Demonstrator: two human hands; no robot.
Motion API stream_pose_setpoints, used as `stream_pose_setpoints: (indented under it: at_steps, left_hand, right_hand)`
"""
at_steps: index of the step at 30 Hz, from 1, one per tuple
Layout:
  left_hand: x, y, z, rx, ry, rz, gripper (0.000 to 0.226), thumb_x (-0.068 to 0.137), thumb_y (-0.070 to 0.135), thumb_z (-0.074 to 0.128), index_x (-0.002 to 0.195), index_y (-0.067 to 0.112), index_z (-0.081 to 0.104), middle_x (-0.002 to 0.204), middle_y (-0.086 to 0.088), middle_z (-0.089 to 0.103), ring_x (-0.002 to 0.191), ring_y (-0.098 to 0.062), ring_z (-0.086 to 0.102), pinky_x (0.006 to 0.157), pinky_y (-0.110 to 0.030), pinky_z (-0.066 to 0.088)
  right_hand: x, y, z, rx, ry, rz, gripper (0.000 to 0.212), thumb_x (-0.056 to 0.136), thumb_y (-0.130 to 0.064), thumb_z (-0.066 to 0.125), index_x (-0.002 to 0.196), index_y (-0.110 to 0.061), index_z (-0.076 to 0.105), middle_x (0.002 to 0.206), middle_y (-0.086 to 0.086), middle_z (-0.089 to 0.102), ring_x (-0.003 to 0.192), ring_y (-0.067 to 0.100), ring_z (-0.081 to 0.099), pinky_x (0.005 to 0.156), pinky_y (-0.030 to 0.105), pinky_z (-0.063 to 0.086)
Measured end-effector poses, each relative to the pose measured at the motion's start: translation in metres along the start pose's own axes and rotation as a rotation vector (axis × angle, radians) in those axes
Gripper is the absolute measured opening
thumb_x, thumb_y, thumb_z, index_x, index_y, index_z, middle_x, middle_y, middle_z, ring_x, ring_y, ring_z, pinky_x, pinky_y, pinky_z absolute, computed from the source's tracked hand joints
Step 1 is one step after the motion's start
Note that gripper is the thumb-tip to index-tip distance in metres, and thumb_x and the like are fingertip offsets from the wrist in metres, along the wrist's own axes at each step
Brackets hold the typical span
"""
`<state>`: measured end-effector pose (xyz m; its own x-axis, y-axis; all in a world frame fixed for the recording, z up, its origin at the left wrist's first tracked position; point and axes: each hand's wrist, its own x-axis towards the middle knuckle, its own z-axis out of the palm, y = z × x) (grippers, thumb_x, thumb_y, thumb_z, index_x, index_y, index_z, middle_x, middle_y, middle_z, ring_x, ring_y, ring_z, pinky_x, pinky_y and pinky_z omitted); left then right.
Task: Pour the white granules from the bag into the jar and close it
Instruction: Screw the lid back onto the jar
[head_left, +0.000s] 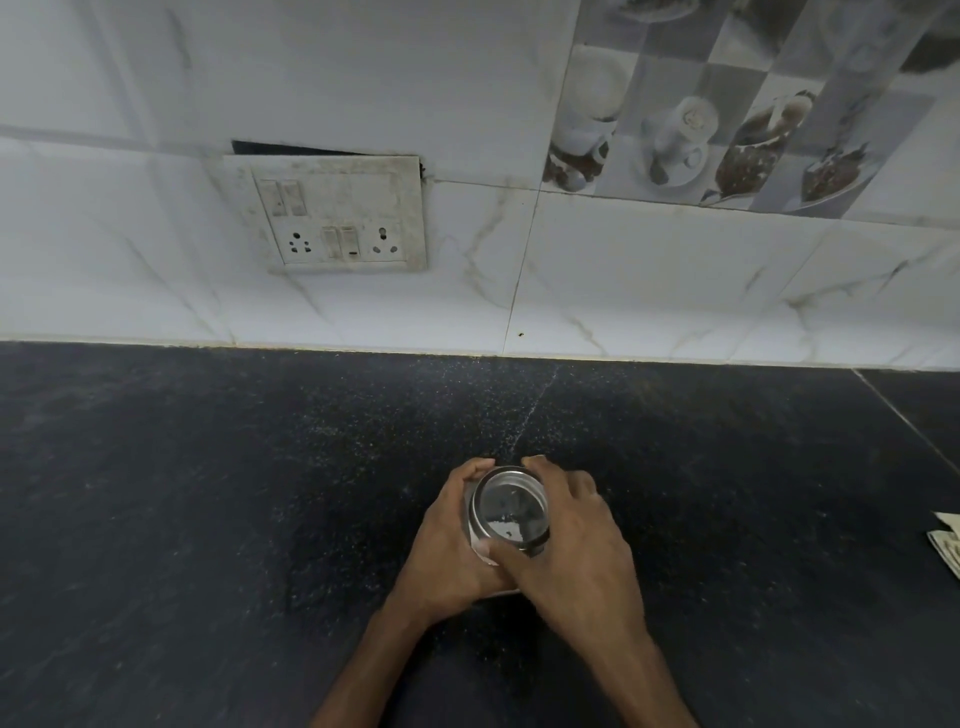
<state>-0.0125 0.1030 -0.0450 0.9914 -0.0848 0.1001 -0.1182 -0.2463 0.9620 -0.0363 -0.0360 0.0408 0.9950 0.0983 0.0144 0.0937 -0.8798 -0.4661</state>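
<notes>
A small clear jar (511, 512) stands on the dark counter, seen from above, with a shiny round top that I take to be its lid. White granules show through the glass. My left hand (447, 551) wraps the jar's body from the left. My right hand (566, 530) curls over the rim from the right, thumb and fingers on the lid's edge. Most of the jar's wall is hidden by both hands. At the right edge of the view lies a pale crumpled bag (948, 545), only partly in frame.
The black speckled stone counter (260, 493) spreads around the jar, with fine white specks scattered behind it. A white tiled wall rises at the back, carrying a switch and socket plate (332, 213).
</notes>
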Motion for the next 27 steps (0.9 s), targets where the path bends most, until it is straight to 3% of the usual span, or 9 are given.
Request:
stream_pose_setpoints:
  at_steps: [2,6,10,14,16,19,22,25,27]
  left_hand:
    - [-0.001,0.000,0.000,-0.003,-0.001,-0.001,0.108,0.045,0.030,0.098,0.135,0.028,0.040,0.128,0.011,0.062,0.120,-0.010,0.061,0.105,-0.040,0.049]
    - [0.000,0.003,0.000,-0.012,-0.010,0.002,0.104,0.049,0.024,0.096,0.136,0.025,0.040,0.126,0.017,0.061,0.119,-0.006,0.060,0.104,-0.037,0.049]
    - [0.000,0.000,-0.001,-0.015,-0.014,0.003,0.103,0.049,0.024,0.096,0.136,0.027,0.040,0.128,0.012,0.061,0.121,-0.009,0.060,0.105,-0.039,0.048]
    - [0.000,0.002,-0.001,-0.001,-0.013,0.030,0.104,0.050,0.026,0.097,0.136,0.029,0.040,0.130,0.013,0.059,0.122,-0.007,0.059,0.105,-0.034,0.048]
    - [0.001,0.002,-0.002,-0.014,-0.014,0.037,0.100,0.053,0.022,0.095,0.135,0.032,0.040,0.129,0.012,0.060,0.120,-0.006,0.060,0.102,-0.026,0.048]
    - [0.002,0.007,-0.003,-0.046,-0.004,0.044,0.095,0.057,0.021,0.089,0.137,0.029,0.037,0.126,0.012,0.062,0.117,-0.006,0.062,0.097,-0.020,0.049]
    - [0.002,0.010,-0.003,-0.060,0.014,0.058,0.083,0.071,0.024,0.074,0.142,0.019,0.031,0.122,0.016,0.065,0.112,-0.006,0.065,0.096,-0.020,0.050]
    - [0.003,0.009,-0.004,-0.051,-0.002,0.067,0.084,0.071,0.022,0.076,0.142,0.020,0.031,0.124,0.022,0.062,0.112,-0.004,0.064,0.097,-0.018,0.049]
    - [0.003,0.007,-0.006,-0.052,-0.019,0.051,0.099,0.061,0.020,0.088,0.141,0.022,0.031,0.126,0.024,0.059,0.115,-0.002,0.062,0.097,-0.014,0.046]
  right_hand:
    - [0.000,0.001,-0.001,-0.034,-0.011,0.041,0.098,0.074,-0.065,0.069,0.151,-0.037,0.016,0.145,-0.009,0.034,0.133,0.013,0.037,0.101,0.029,0.042]
    - [-0.003,0.002,-0.003,0.018,-0.116,-0.048,0.090,0.086,-0.037,0.070,0.153,-0.043,0.009,0.160,-0.016,0.019,0.145,0.009,0.025,0.115,0.031,0.034]
    - [-0.001,-0.001,-0.002,-0.096,-0.014,-0.024,0.095,0.078,-0.052,0.073,0.151,-0.037,0.014,0.145,-0.009,0.031,0.132,0.013,0.036,0.104,0.028,0.041]
    - [0.004,0.009,-0.005,-0.031,-0.150,-0.078,0.095,0.087,-0.037,0.069,0.154,-0.044,0.002,0.165,-0.013,0.004,0.152,0.011,0.006,0.121,0.030,0.018]
    - [0.010,0.013,0.007,0.040,-0.193,-0.166,0.085,0.089,-0.042,0.066,0.154,-0.041,0.011,0.165,-0.014,0.005,0.152,0.010,0.005,0.124,0.031,0.016]
    - [0.013,0.014,0.029,0.114,-0.088,-0.222,0.069,0.090,-0.057,0.052,0.150,-0.035,0.027,0.161,-0.010,0.014,0.146,0.011,0.011,0.120,0.036,0.026]
    - [0.005,0.007,0.045,0.112,0.070,-0.174,0.057,0.090,-0.056,0.038,0.144,-0.038,0.031,0.160,-0.005,0.015,0.140,0.017,0.017,0.115,0.035,0.032]
    - [0.006,0.008,0.044,0.075,0.095,-0.197,0.056,0.089,-0.056,0.047,0.142,-0.041,0.034,0.160,-0.005,0.021,0.140,0.018,0.023,0.114,0.035,0.034]
    - [0.015,0.018,0.034,0.092,0.027,-0.211,0.070,0.082,-0.053,0.064,0.145,-0.040,0.034,0.159,-0.011,0.023,0.144,0.012,0.022,0.118,0.034,0.030]
